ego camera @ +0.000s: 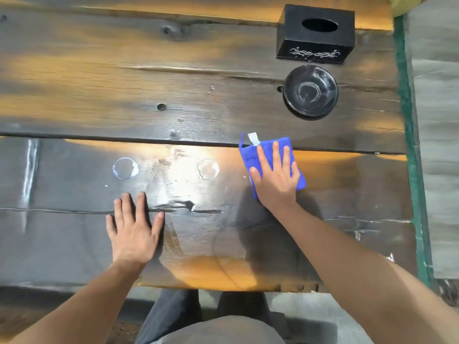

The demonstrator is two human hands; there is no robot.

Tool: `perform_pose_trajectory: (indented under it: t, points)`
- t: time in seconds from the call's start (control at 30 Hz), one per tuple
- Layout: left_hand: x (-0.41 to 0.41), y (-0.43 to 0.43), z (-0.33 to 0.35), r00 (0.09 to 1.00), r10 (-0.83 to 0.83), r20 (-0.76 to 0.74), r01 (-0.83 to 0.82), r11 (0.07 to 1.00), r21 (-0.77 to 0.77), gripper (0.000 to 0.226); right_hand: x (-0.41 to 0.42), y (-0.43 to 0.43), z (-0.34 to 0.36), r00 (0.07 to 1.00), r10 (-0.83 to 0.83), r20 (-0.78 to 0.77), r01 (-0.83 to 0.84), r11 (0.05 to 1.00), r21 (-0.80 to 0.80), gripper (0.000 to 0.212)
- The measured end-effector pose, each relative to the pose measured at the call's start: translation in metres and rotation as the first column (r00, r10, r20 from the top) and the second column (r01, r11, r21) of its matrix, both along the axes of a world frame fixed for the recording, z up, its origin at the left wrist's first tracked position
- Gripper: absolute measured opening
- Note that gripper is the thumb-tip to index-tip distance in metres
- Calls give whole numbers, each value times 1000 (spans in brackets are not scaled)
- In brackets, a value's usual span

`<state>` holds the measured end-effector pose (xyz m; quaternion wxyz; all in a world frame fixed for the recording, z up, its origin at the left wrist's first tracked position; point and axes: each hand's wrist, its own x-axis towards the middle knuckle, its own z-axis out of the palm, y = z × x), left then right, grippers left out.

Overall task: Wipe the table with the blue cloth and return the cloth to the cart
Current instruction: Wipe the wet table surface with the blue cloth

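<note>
- Head view looks straight down on a dark, glossy wooden worktop (74,78) made of wide planks with knots and cracks.
- Right hand (274,176) lies flat with fingers spread on top of the blue cloth (248,157), pressing it against the worktop; the grip is released, palm down, not clenched around the fabric.
- Blue cloth is folded, sits on the near plank toward the right side, and shows a small white tag (253,139) at its far edge.
- Left hand (134,232) rests flat and spread on the bare wood, well apart from the cloth, grasping nothing.
- Two pale ring marks (125,168) show on the near plank between the hands.
- Black dish (311,91) stands beyond the cloth, with a black tissue box (315,33) just behind it.
</note>
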<state>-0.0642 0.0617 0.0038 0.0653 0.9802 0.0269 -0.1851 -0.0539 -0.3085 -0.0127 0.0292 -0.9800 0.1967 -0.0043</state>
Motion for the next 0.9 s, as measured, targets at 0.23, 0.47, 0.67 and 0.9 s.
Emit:
perform_pose_trajectory:
  t: [0.23, 0.47, 0.67, 0.9]
  points:
    - [-6, 3, -13, 994, -46, 95, 47, 999, -16, 74, -30, 75, -9, 986, 142, 85, -145, 989, 27, 54]
    - [-4, 6, -16, 989, -67, 131, 75, 995, -58, 75, -69, 139, -3, 989, 129, -75, -123, 989, 80, 57]
    - [-4, 7, -14, 989, -69, 128, 82, 991, -104, 74, -116, 185, 6, 990, 123, -70, -111, 981, 157, 50]
    - [0, 40, -4, 984, -78, 158, 125, 942, -310, 62, -177, 233, 27, 996, 79, -28, -59, 900, 433, 38]
